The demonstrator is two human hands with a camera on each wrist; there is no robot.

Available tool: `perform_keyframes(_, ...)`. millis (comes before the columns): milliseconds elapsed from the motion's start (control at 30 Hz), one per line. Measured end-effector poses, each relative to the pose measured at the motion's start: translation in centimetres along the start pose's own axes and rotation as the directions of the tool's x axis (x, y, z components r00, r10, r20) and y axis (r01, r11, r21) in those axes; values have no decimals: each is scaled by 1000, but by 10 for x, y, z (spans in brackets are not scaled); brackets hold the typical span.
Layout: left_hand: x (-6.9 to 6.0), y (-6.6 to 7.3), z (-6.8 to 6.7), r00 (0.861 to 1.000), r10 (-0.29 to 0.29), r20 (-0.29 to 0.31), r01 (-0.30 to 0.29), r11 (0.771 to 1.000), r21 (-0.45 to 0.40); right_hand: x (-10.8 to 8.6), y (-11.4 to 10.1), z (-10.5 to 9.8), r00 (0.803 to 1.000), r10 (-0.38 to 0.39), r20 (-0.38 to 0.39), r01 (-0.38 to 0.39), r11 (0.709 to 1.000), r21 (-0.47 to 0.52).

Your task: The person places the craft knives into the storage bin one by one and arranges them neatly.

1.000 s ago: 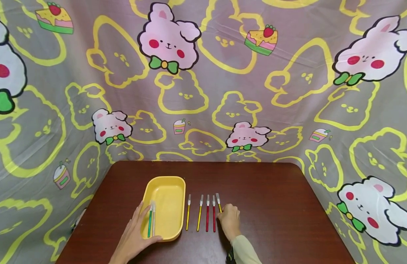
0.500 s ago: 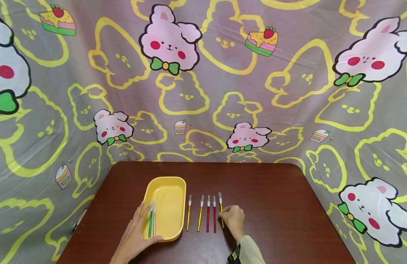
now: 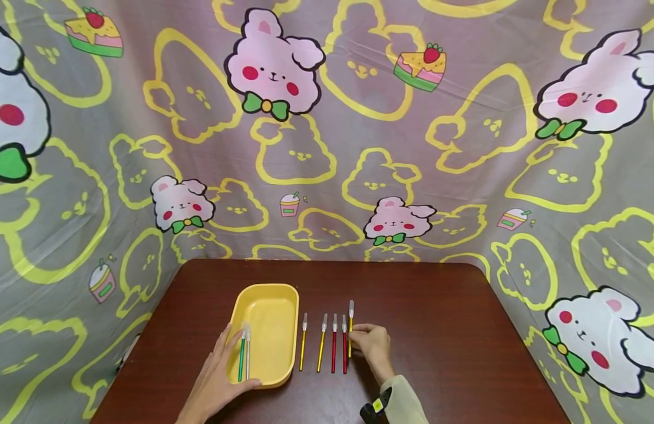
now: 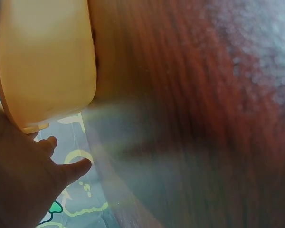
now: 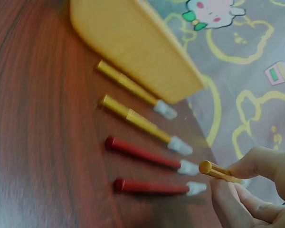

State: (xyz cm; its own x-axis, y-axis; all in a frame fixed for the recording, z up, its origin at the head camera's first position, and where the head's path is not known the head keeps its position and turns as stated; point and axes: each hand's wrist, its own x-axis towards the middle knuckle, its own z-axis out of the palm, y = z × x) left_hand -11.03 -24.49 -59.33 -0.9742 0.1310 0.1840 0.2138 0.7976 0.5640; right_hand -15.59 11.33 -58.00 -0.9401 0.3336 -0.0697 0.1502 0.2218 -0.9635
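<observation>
In the head view, a yellow plastic tray stands left of centre, with a green craft knife and a silver craft knife inside. My left hand holds its near-left corner, thumb at the near rim and fingers along the left side. Right of the tray, two yellow craft knives and two red craft knives lie side by side, clear caps pointing away. My right hand pinches another yellow craft knife between thumb and fingers, raised slightly off the table beside the rightmost red one.
The dark brown wooden table extends to the right and behind the tray. A patterned cloth with cartoon rabbits encloses the table's back and sides. A dark watch-like device sits at the right wrist.
My right hand has picked up the rightmost yellow craft knife, which lay on the table, and moved it slightly up and left. My left hand and the tray have stayed in place.
</observation>
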Motion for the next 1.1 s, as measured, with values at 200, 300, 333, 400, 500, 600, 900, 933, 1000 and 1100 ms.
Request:
perform_keyframes(200,-1,0,1,1000,12,-13,-12,1000,-3,-4,-13,6,993,64,94,-81,980,185)
perform_keyframes(300,-1,0,1,1000,15,-14,-15,1000,-2,-6,-19,11,991,62,119,-87,971,223)
perform_keyframes(333,-1,0,1,1000,14,-14,-14,1000,-2,-6,-21,13,990,62,127,-91,968,234)
perform_keyframes(400,-1,0,0,1000,10,-11,-10,1000,-3,-8,-25,16,990,50,134,-82,967,241)
perform_keyframes(500,-1,-1,0,1000,-2,-2,2,1000,1,-10,-31,21,989,24,149,-64,962,266)
perform_keyframes(600,0,-1,1,1000,-14,7,14,1000,9,-11,-37,27,986,15,169,-63,957,283)
perform_keyframes(900,-1,-2,2,1000,-9,2,9,1000,10,-18,-51,46,982,5,189,-56,961,269)
perform_keyframes(933,-1,-2,2,1000,-3,-2,3,1000,10,-19,-52,49,982,10,189,-60,964,259)
perform_keyframes(1000,-1,-2,2,1000,10,-9,-10,1000,11,-20,-54,54,981,13,193,-62,967,247)
perform_keyframes(1100,-1,-2,2,1000,23,-14,-23,1000,12,-22,-56,62,980,10,200,-57,971,231)
